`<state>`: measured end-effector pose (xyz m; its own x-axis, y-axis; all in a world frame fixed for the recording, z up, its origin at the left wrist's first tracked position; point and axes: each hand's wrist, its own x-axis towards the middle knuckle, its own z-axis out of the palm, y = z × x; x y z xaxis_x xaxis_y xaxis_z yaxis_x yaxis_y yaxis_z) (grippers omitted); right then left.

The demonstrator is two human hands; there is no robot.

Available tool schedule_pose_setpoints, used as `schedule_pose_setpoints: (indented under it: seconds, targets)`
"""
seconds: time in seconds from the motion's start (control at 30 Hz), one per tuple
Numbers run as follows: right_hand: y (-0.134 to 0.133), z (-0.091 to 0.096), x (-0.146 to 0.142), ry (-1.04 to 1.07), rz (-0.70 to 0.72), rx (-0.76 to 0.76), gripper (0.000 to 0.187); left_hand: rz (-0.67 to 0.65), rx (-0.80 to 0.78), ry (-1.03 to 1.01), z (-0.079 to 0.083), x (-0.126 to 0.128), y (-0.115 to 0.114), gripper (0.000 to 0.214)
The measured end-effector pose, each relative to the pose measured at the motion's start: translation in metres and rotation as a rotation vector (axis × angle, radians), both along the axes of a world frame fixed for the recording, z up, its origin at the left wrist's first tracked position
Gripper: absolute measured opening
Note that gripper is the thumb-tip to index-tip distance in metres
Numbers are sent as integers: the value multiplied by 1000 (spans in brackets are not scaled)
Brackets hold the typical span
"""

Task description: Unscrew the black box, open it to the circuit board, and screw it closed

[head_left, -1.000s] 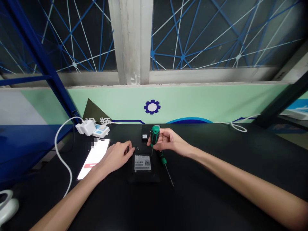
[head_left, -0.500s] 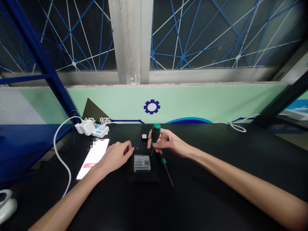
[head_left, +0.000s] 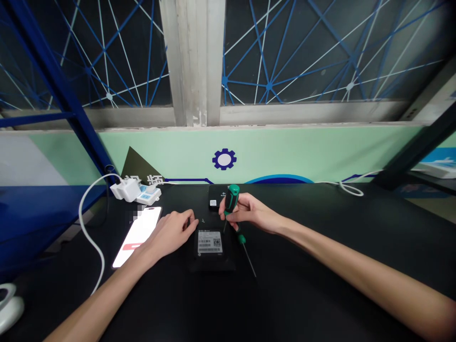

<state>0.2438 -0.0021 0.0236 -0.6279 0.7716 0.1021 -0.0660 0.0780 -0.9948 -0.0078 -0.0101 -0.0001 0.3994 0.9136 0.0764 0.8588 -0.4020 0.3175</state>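
Note:
My right hand (head_left: 245, 213) grips a screwdriver (head_left: 232, 199) by its green and black handle, which leans slightly to the right. The shaft points down to the upper right corner of a flat black drive with a white printed label (head_left: 210, 242). Whether the tip touches a screw is too small to tell. My left hand (head_left: 177, 230) lies at the drive's upper left, fingers loosely bent and thumb apart from them, holding nothing I can see. A second green-handled screwdriver (head_left: 248, 256) lies on the table right of the drive, its handle partly hidden beneath my right hand.
Behind the drive sits a small black box (head_left: 213, 202) with a white code label. A lit phone (head_left: 137, 237) lies left, partly under my left forearm. White chargers and a power strip (head_left: 148, 194) stand behind it, with a white cable (head_left: 82, 216) curving forward.
The screwdriver's handle has tilted a little to the right in my right hand. My left hand has stayed in place. The view has shifted very slightly.

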Motion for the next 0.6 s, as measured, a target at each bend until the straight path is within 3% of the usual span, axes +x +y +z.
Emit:
schedule_pose_setpoints:
  seconds: [0.6]
  targets:
    - [0,2,-1,-34,19,15,17,15,8,18,1,1,-1,28]
